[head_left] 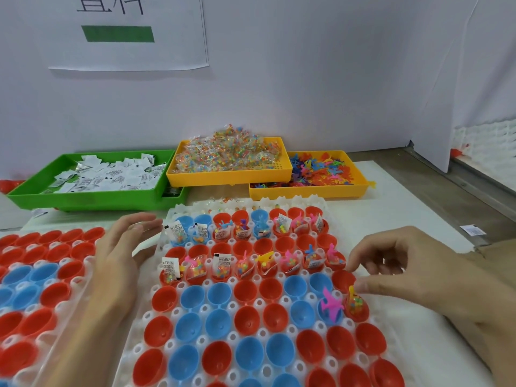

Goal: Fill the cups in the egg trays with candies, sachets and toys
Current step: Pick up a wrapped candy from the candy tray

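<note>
A white egg tray point(167, 325) in front of me holds several red and blue cups. Cups in its two far filled rows carry candy bags, white sachets and small toys. In the third filled row a blue cup holds a pink toy point(331, 304), and the red cup point(357, 307) beside it holds a candy bag with an orange toy. My right hand point(405, 269) hovers over that red cup, thumb touching the orange toy, fingers loosely curled. My left hand point(120, 255) lies open at the tray's left edge, holding nothing. A second egg tray point(64, 291) of bare cups sits at the left.
Along the wall stand a green tray point(33, 194) of white sachets, a yellow tray point(223, 178) heaped with candy bags, and another yellow tray point(307, 191) of coloured toys. One loose sachet point(472, 229) lies on the right. A paper sign hangs above.
</note>
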